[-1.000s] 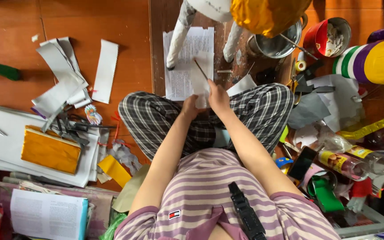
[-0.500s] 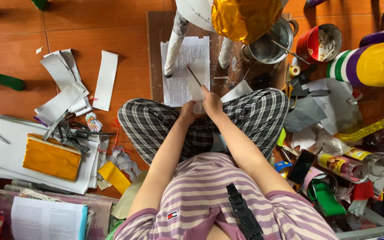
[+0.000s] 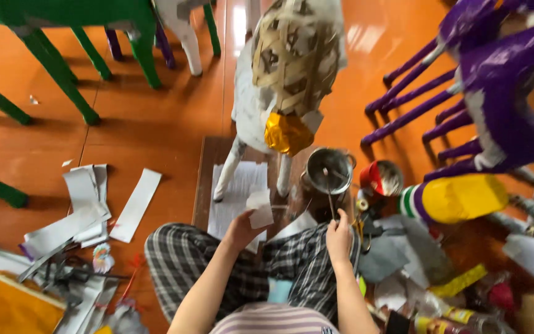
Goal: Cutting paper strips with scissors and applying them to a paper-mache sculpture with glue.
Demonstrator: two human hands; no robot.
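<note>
Left hand [image 3: 240,230] pinched a small white paper scrap [image 3: 259,211] between thumb and fingers, the scrap held up above the lap, its long axis running roughly toward the animal figure ahead. Right hand [image 3: 339,236] was closed around the lower end of a thin brush stick [image 3: 328,192], fingers pressed together on it; the stick ran nearly straight away from the person, its far tip inside the metal pot [image 3: 329,168]. The pot stood at the far right corner of the dark board [image 3: 204,185] on the orange floor, just beside a red cup [image 3: 381,178]. A white-bodied paper animal figure [image 3: 279,74] with a woven strip head and a gold muzzle stood on the board directly beyond both hands, over a printed sheet [image 3: 237,192]. White paper strips [image 3: 134,204] lay to the left; a purple figure [image 3: 495,93] stood at right, green legs [image 3: 57,55] at far left.
</note>
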